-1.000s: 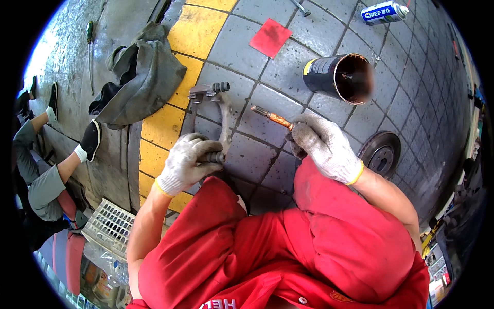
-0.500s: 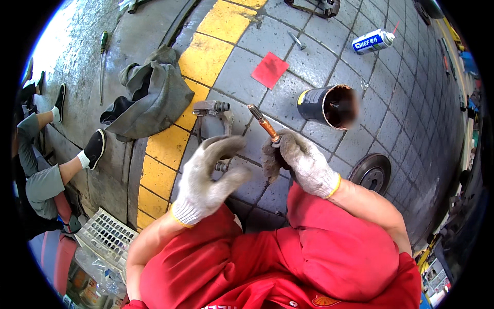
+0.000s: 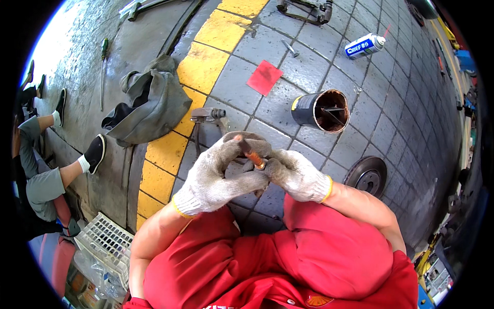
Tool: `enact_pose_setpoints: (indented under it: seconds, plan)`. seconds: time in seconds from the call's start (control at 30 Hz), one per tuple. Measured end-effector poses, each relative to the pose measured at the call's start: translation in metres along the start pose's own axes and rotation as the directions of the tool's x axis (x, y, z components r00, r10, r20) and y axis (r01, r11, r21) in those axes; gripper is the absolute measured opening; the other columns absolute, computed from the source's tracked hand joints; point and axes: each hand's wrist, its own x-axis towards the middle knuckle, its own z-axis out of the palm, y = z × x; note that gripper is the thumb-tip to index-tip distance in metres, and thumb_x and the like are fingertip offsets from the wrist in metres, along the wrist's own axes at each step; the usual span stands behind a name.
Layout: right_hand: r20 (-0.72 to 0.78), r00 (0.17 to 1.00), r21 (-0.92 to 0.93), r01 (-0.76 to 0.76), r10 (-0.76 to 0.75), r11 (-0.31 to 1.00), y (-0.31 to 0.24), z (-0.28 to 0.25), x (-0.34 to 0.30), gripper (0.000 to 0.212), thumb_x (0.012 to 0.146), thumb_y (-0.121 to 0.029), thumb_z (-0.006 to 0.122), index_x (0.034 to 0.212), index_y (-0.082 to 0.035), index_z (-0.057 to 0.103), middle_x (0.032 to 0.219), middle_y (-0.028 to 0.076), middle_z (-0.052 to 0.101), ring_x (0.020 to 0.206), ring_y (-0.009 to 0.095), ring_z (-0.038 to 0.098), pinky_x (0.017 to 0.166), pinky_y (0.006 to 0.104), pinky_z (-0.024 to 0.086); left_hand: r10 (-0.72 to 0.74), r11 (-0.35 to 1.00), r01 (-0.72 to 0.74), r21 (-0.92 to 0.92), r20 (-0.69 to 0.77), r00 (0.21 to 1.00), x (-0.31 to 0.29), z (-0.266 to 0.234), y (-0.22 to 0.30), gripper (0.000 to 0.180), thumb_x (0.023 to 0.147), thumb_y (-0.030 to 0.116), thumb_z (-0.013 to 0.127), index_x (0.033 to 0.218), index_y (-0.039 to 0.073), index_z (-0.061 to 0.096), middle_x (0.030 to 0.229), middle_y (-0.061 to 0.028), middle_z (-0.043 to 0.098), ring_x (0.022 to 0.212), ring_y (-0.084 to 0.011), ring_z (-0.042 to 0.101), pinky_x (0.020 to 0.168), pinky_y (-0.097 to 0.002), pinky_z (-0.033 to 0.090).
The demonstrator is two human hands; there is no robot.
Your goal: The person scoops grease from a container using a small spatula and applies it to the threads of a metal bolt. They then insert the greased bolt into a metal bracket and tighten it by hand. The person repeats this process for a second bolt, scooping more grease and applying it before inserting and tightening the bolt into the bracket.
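Note:
My right hand [image 3: 301,176], in a soiled white knit glove, pinches the lower end of a caliper guide pin [image 3: 252,157]. Reddish-brown grease coats the pin, and its tip points up and left. Curled round the pin from the other side is my left hand [image 3: 211,172], gloved too; its thumb meets the right fingertips, and its exact contact with the shaft is partly hidden. Beyond the left hand a metal brake caliper bracket [image 3: 210,114] lies on the tiles, mostly covered by that hand. To the right, an open dark can [image 3: 307,109] holds brown grease and a thin stick-like tool.
On the tiles lie a red square sheet [image 3: 264,78], a bolt [image 3: 290,48], a spray can [image 3: 364,46], a brake disc [image 3: 368,175] and another metal bracket [image 3: 309,11]. Left are a grey cloth [image 3: 154,110], a screwdriver [image 3: 103,67], a white crate [image 3: 105,239] and another person's legs [image 3: 59,175].
My left hand has moved right and closed in round the guide pin. The right hand has shifted left and slightly down with the pin, bringing the hands together.

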Motion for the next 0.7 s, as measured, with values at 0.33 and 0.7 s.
enact_pose_setpoints:
  seconds: [0.33, 0.7]
  plan:
    - [0.001, 1.0, 0.088, 0.02, -0.02, 0.996, 0.002, 0.006, -0.001, 0.042, 0.12, -0.036, 0.05, 0.124, 0.001, 0.068, 0.098, 0.008, 0.074, 0.088, 0.017, 0.072, 0.082, 0.035, 0.06, 0.131, 0.961, -0.114, 0.252, -0.054, 0.99, 0.007, 0.005, 0.012, 0.048, 0.085, 0.006, 0.093, 0.128, -0.002, 0.074, 0.127, -0.0109, 0.073, 0.112, -0.0193, 0.073, 0.095, -0.0338, 0.06]
    - [-0.063, 0.997, 0.045, 0.041, -0.038, 0.998, 0.016, 0.005, -0.002, 0.042, 0.12, -0.04, 0.05, 0.13, -0.003, 0.067, 0.109, 0.006, 0.072, 0.099, 0.01, 0.062, 0.088, 0.0321, 0.055, 0.238, 0.841, -0.212, 0.497, 0.01, 0.971, 0.017, 0.007, 0.03, 0.043, 0.081, 0.006, 0.093, 0.12, 0.001, 0.076, 0.12, -0.0084, 0.075, 0.11, -0.0164, 0.071, 0.099, -0.0343, 0.057]
